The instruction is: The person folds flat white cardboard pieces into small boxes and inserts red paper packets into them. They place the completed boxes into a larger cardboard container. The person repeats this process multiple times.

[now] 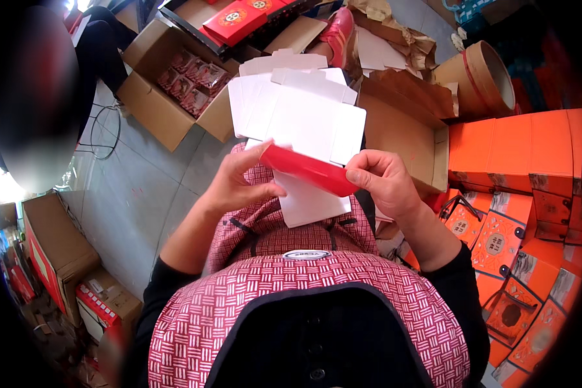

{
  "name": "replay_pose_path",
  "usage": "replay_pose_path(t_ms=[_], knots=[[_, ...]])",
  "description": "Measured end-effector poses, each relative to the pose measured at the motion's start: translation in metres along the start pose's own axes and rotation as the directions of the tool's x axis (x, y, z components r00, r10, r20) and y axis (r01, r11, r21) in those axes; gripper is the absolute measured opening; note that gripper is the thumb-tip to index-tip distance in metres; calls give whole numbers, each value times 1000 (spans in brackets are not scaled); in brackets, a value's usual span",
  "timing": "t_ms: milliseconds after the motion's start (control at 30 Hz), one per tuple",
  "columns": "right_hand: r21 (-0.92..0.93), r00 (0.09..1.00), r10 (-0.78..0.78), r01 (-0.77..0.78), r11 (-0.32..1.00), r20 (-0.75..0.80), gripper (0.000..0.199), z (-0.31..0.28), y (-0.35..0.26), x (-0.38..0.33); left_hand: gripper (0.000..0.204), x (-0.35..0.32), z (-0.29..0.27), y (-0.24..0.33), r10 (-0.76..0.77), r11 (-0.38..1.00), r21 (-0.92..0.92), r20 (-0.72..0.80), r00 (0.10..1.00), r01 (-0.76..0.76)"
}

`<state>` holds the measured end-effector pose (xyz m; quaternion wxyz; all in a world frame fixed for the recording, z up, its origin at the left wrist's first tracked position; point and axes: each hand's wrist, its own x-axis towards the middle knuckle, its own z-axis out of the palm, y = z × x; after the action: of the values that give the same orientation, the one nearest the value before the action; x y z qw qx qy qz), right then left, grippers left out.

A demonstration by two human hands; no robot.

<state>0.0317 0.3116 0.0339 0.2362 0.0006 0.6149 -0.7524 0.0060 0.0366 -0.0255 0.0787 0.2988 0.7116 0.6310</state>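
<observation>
A small red carton (307, 169), partly folded and a little blurred, is held across my lap between both hands. My left hand (239, 178) is at its left end, fingers at the upper edge and the thumb apart below. At the other end, my right hand (388, 181) pinches the carton's corner between thumb and bent fingers. Under and beyond it, flat white carton blanks (304, 113) with cut flaps lie overlapping on my lap, white side up. The checked red-and-white apron (291, 239) covers my legs.
Ahead left stands an open cardboard box (165, 119) of small wrapped packets. Another open box (401, 129) sits right of the blanks, near a round brown tub (475, 81). Orange gift boxes (511, 149) are stacked at right. A person's dark-clothed leg (103, 48) is at upper left.
</observation>
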Motion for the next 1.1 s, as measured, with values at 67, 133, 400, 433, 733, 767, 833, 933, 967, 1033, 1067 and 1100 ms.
replay_pose_path(t_ms=[67, 133, 400, 433, 733, 767, 833, 933, 967, 1033, 1067, 1100], knots=[[26, 999, -3, 2, 1000, 52, 10, 0, -7, 4, 37, -6, 6, -4, -118, 976, -189, -53, 992, 107], [7, 997, -5, 5, 1000, 73, 10, -2, -12, 8, 45, -6, 10, -3, -96, 967, -244, -101, 990, 68], [-47, 989, 97, -92, 995, 113, 11, -2, -11, 19, 54, 0, 12, 28, -14, 996, -85, -159, 987, 1], [-205, 997, -56, 66, 977, 51, 14, 4, -12, 18, 51, -1, 8, 27, -31, 999, 8, -128, 991, 32], [-738, 751, -531, 602, 304, 393, 34, 8, -5, 13, 27, 4, 17, 30, -103, 982, 138, -181, 978, 129], [-733, 761, -518, 598, 324, 392, 33, 7, -6, 14, 25, 4, 19, 31, -84, 984, 142, -179, 980, 110], [-722, 779, -492, 590, 362, 390, 32, 7, -8, 14, 20, 1, 19, 27, -79, 986, 130, -206, 975, 107], [-733, 683, -617, 636, 241, 390, 24, 21, -13, 16, 13, -1, 18, 28, -158, 982, 56, -265, 951, 179], [-764, 701, -595, 609, 212, 393, 22, 20, -12, 15, 11, 0, 17, 28, -201, 978, 5, -273, 941, 210], [-755, 755, -512, 596, 275, 409, 24, 11, -1, 17, 21, 0, 15, 24, -165, 985, 18, -223, 961, 173], [-750, 777, -470, 587, 304, 418, 25, 7, 2, 17, 25, 0, 18, 25, -212, 975, -124, -269, 939, 185], [-733, 799, -422, 580, 355, 427, 28, 4, 3, 16, 30, 1, 23, 26, -264, 946, -265, -307, 914, 185]])
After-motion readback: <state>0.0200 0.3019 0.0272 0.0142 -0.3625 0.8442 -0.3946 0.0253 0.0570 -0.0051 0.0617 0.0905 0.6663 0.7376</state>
